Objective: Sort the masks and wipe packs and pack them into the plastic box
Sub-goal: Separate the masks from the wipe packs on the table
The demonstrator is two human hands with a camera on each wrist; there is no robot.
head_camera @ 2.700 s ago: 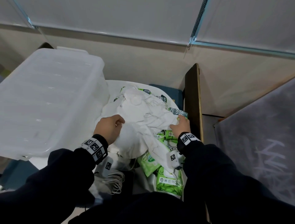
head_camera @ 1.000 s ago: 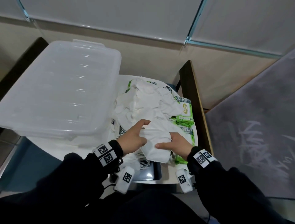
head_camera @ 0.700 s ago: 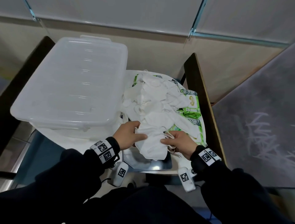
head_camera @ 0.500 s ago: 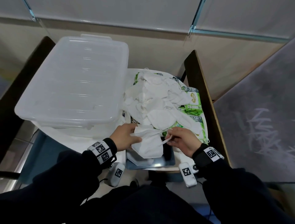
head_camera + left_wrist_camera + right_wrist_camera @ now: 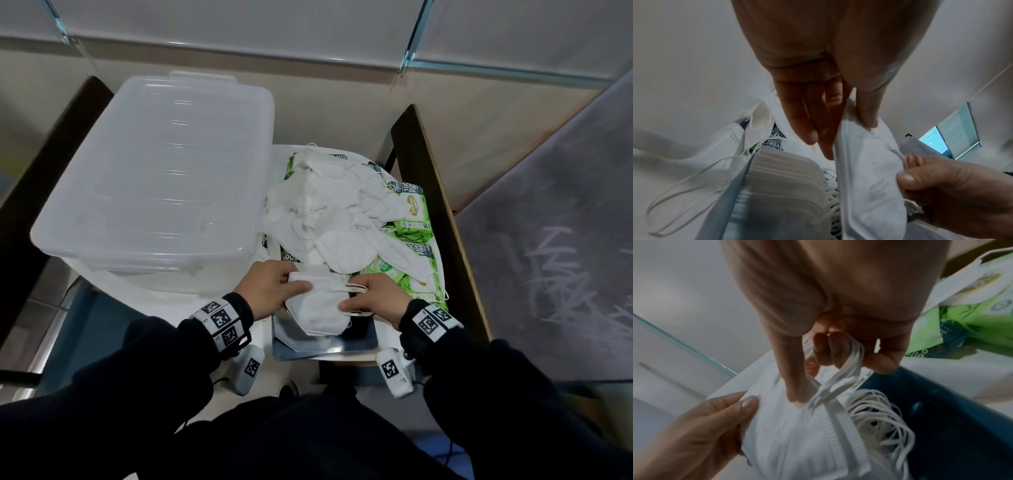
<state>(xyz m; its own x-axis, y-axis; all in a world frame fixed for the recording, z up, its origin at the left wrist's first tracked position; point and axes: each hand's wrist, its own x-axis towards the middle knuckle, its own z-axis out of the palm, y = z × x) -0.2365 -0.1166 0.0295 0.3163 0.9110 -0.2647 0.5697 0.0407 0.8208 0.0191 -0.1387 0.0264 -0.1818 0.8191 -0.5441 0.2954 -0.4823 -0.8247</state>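
Both hands, left hand [image 5: 270, 291] and right hand [image 5: 376, 298], are gripping a white mask [image 5: 318, 308] near the closed plastic box [image 5: 154, 185].

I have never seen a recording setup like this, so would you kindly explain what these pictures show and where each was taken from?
No machine here: a person works with bare hands, wearing one camera on the head and one on each wrist. The head view looks down at a small table. On it stand a clear plastic box with its lid on, and beside it a loose pile of white masks lying over green wipe packs. The left hand pinches one edge of a folded white mask; the right hand holds its ear loops. The wrist views look along each hand at that mask. Below it sits a neat stack of masks in a dark tray.
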